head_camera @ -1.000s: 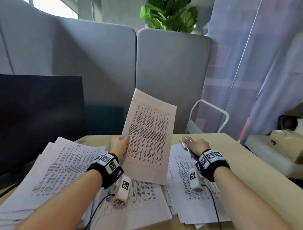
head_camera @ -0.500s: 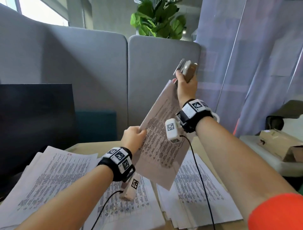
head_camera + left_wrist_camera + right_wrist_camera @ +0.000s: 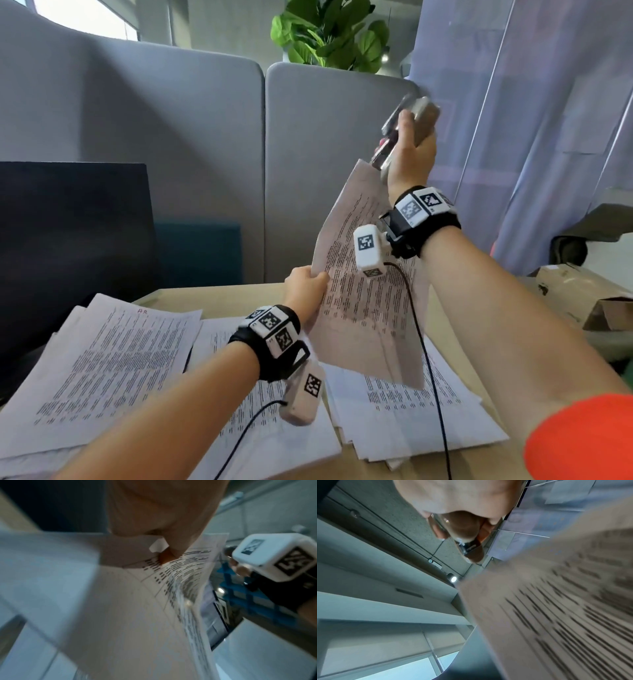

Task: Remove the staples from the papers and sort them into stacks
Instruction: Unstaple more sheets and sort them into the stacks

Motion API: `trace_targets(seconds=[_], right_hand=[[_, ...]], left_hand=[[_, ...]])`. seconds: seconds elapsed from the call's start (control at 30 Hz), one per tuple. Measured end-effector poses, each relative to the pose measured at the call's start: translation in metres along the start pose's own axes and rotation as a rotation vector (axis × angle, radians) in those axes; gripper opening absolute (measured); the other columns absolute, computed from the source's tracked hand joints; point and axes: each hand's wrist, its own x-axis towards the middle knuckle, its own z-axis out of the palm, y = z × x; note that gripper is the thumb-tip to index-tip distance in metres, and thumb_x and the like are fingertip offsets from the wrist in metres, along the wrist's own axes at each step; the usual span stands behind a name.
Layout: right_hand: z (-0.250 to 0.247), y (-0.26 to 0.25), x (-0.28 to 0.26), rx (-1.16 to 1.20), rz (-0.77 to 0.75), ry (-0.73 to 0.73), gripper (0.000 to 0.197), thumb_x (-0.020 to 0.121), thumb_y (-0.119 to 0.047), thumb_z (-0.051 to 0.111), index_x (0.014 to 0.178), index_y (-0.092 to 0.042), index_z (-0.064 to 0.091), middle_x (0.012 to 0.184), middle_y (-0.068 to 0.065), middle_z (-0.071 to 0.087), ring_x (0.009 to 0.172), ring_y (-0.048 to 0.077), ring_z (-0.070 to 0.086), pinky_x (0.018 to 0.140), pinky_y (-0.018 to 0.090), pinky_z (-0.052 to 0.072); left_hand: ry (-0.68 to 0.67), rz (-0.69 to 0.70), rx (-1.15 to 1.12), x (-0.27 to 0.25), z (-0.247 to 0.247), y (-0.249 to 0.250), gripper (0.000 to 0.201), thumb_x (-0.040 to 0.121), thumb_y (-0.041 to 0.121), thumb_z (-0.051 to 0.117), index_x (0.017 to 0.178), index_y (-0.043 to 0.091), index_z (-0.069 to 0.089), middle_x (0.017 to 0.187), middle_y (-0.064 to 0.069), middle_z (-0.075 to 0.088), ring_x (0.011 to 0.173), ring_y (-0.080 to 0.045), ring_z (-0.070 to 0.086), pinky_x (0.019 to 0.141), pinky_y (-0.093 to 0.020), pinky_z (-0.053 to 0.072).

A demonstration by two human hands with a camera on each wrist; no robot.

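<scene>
From the head view, your left hand (image 3: 305,286) pinches the stapled papers (image 3: 363,291), raised over the bench (image 3: 239,298); your right hand (image 3: 409,150) grips the staple remover (image 3: 402,133) at their top corner. Left wrist: fingers (image 3: 173,545) pinching paper. Right wrist: fingers (image 3: 464,527) curled around the tool.

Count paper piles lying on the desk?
3: left pile, middle pile under the left hand, right pile below the held sheets. Overlaps may hide more.

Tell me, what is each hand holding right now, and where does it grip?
The left hand pinches the printed papers at their left edge. The right hand grips a metal staple remover around its body, its tip at the papers' top corner.
</scene>
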Motion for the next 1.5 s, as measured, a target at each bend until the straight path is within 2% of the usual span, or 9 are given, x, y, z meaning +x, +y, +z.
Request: trace_targets(seconds=[0.13,0.3,0.53,0.6,0.63,0.8,0.93,1.07,1.5], right_hand=[[-0.019,0.025,-0.007,-0.201,0.081,0.070,0.032,0.082,-0.051,0.063,0.085,-0.020,0.058,0.072,-0.003,0.067,0.058,0.018,0.062,0.061,0.037,0.053],[-0.085,0.110,-0.060,-1.075,0.620,-0.491,0.064,0.084,-0.050,0.062,0.127,-0.002,0.057,0.117,0.014,0.065,0.105,0.031,0.064,0.093,0.037,0.052],[-0.118,0.146,-0.110,-1.639,0.617,-0.986,0.048,0.099,-0.041,0.042,0.135,-0.011,0.053,0.141,0.015,0.051,0.128,0.033,0.048,0.102,0.031,0.038],[-0.108,0.156,-0.117,-1.529,0.496,-0.858,0.040,0.096,-0.030,0.047,0.109,0.005,0.061,0.106,0.020,0.060,0.105,0.035,0.054,0.087,0.031,0.042],[-0.100,0.162,-0.122,-1.411,0.485,-0.853,0.019,0.095,-0.020,0.047,0.080,-0.010,0.051,0.086,0.018,0.056,0.090,0.033,0.052,0.076,0.030,0.040],[-0.076,0.186,-0.177,-1.096,0.969,-1.053,0.021,0.097,-0.004,0.041,0.078,-0.002,0.050,0.062,0.010,0.054,0.050,0.022,0.053,0.052,0.030,0.042],[-0.076,0.195,-0.187,-1.063,0.874,-1.085,0.014,0.093,-0.005,0.047,0.088,-0.004,0.060,0.081,0.011,0.064,0.066,0.022,0.057,0.051,0.023,0.046],[-0.078,0.190,-0.187,-0.798,0.861,-1.015,0.037,0.090,-0.003,0.047,0.100,-0.029,0.071,0.093,0.006,0.064,0.078,0.018,0.056,0.065,0.027,0.046],[-0.108,0.212,-0.205,-0.305,1.017,-1.024,0.030,0.088,-0.016,0.068,0.115,-0.028,0.065,0.095,0.005,0.070,0.087,0.023,0.066,0.091,0.043,0.052]], left_hand=[[-0.090,-0.216,-0.171,0.003,0.039,-0.042,0.020,0.088,0.003,0.047,0.102,0.004,0.060,0.101,-0.020,0.068,0.087,-0.035,0.067,0.082,-0.053,0.055],[-0.135,-0.346,0.175,0.002,0.064,-0.080,0.016,0.091,0.003,0.047,0.099,-0.002,0.061,0.115,-0.024,0.064,0.109,-0.037,0.062,0.087,-0.044,0.051],[-0.074,-0.375,0.708,0.026,-0.017,-0.084,0.036,0.093,0.025,0.052,0.118,-0.001,0.059,0.121,-0.016,0.062,0.112,-0.030,0.058,0.089,-0.032,0.048],[-0.140,-0.420,0.789,0.026,-0.033,-0.091,0.035,0.094,0.028,0.049,0.116,0.002,0.058,0.118,-0.014,0.061,0.107,-0.028,0.059,0.085,-0.031,0.049],[-0.171,-0.426,0.807,0.026,-0.038,-0.095,0.029,0.095,0.028,0.049,0.107,0.004,0.058,0.107,-0.012,0.063,0.096,-0.026,0.061,0.077,-0.029,0.049],[-0.207,-0.492,0.633,0.033,-0.048,-0.114,0.028,0.096,0.027,0.052,0.107,0.003,0.059,0.086,-0.015,0.066,0.068,-0.023,0.052,0.061,-0.025,0.041],[-0.120,-0.624,0.201,0.033,-0.056,-0.122,0.028,0.096,0.041,0.050,0.103,0.014,0.049,0.056,-0.001,0.031,0.037,-0.013,0.029,0.038,-0.014,0.026],[-0.171,-0.596,0.285,0.039,-0.056,-0.120,0.056,0.084,0.069,0.051,0.094,0.014,0.051,0.062,-0.005,0.042,0.046,-0.015,0.040,0.043,-0.018,0.035],[-0.216,-0.447,0.111,0.037,-0.078,-0.156,0.049,0.090,0.044,0.060,0.108,-0.001,0.064,0.089,-0.009,0.064,0.065,-0.011,0.057,0.066,-0.022,0.056]])
